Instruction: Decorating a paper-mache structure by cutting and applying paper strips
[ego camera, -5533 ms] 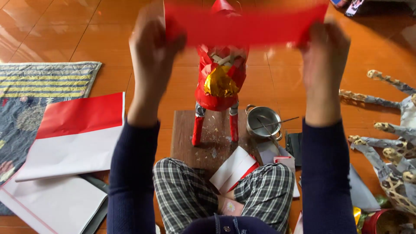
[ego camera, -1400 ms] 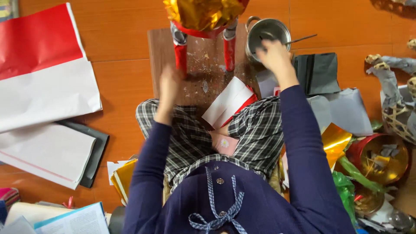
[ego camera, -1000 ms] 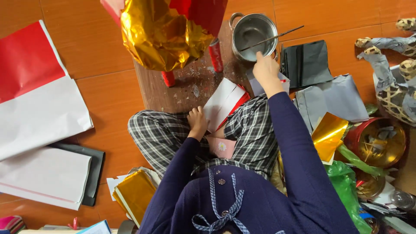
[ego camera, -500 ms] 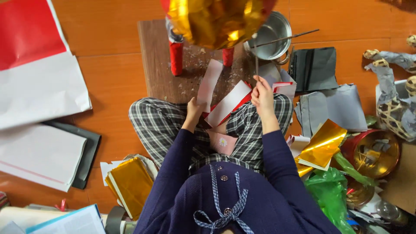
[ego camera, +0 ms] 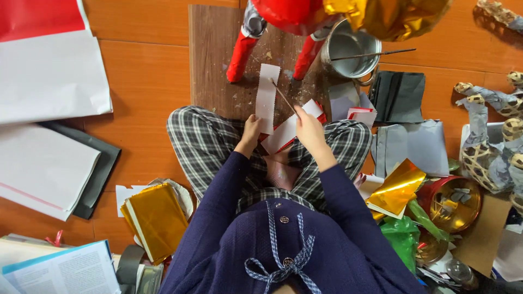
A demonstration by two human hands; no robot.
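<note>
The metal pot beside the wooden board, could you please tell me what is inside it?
A thin stick lies across the metal pot, one end inside. The gold foil covers its top edge, so whatever else it holds cannot be seen.

The person wears a dark blue knitted top with long sleeves, button-and-cord front, and grey checked trousers.

Everything rests on an orange wooden floor [ego camera: 147, 81]. A dark brown wooden board [ego camera: 215, 60] lies on it at the top, and a metal pot [ego camera: 351, 51] stands at the board's right edge. At the left lie a large red and white paper sheet [ego camera: 49, 71] and white sheets on a dark grey folder [ego camera: 101, 169]. Near the bottom left are a gold foil pad [ego camera: 155, 220] and an open book [ego camera: 65, 269]. At the right lie a black folded sheet [ego camera: 400, 95], grey paper sheets [ego camera: 419, 147], a gold foil sheet [ego camera: 395, 188] and a red bowl [ego camera: 452, 201].
</note>
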